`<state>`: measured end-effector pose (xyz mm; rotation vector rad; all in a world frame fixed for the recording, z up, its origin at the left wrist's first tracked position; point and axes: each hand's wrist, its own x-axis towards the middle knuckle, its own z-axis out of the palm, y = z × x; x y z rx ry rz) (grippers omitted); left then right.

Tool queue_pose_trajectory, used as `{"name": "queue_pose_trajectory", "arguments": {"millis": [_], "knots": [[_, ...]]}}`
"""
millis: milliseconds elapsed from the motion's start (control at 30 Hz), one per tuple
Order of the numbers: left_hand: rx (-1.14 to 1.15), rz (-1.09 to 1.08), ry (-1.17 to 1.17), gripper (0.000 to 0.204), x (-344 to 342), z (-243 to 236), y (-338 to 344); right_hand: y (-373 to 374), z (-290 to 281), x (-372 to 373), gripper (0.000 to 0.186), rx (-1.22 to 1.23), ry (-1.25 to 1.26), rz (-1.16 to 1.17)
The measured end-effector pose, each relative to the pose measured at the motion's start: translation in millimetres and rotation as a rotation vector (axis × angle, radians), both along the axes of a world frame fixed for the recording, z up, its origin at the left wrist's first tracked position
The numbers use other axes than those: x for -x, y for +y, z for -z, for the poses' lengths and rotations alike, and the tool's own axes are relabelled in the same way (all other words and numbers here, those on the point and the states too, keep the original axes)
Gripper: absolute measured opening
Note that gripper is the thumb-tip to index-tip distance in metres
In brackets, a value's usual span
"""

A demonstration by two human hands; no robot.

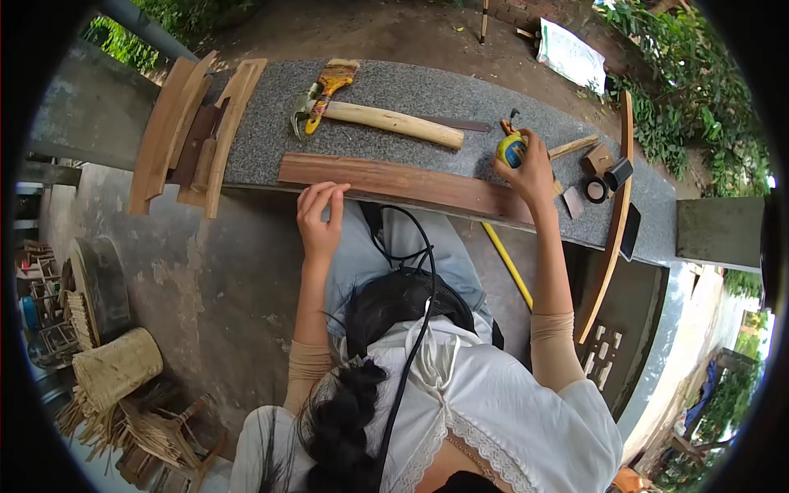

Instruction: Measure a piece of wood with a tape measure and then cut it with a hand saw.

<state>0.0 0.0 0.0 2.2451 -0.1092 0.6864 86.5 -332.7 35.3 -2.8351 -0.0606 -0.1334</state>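
A reddish-brown wooden board [403, 182] lies lengthwise along the near edge of the grey stone bench. My left hand [319, 215] is at the board's near edge toward its left end, fingers stretched and thumb apart, seemingly just touching it. Over the board's right end, my right hand [532, 174] is closed round a yellow-green and blue tape measure [513, 151]. No drawn-out blade can be made out. Beyond the board lies a claw hammer [394, 123] with a pale wooden handle. A yellow-handled paintbrush [333, 80] rests across it near the head.
Wooden planks [168, 131] are stacked at the bench's left end. To the right are a stick [573, 148], a wooden block [598, 158], a black cylinder [618, 172] and a long lath [618, 230] overhanging the near edge. Below the bench a yellow strip [509, 264] slants.
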Motion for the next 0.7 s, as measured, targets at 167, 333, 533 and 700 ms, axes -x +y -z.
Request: {"name": "queue_pose_trajectory", "arguments": {"millis": [167, 333, 533, 700], "knots": [[0.413, 0.15, 0.093, 0.013, -1.6, -25.0, -2.3, 60.5, -26.1, 10.3, 0.071, -0.816, -0.058, -0.027], [0.48, 0.297, 0.145, 0.017, 4.7, -44.8, -25.8, 135.1, -30.3, 37.1, 0.068, -1.054, 0.194, -0.109], [0.587, 0.311, 0.015, 0.028, 13.2, -29.0, -26.8, 172.2, -15.7, 47.3, 0.072, -1.231, 0.261, 0.007], [0.456, 0.291, 0.031, 0.023, 20.1, -15.6, -16.7, 173.8, -13.2, 55.7, 0.064, -1.242, 0.438, -0.027]]}}
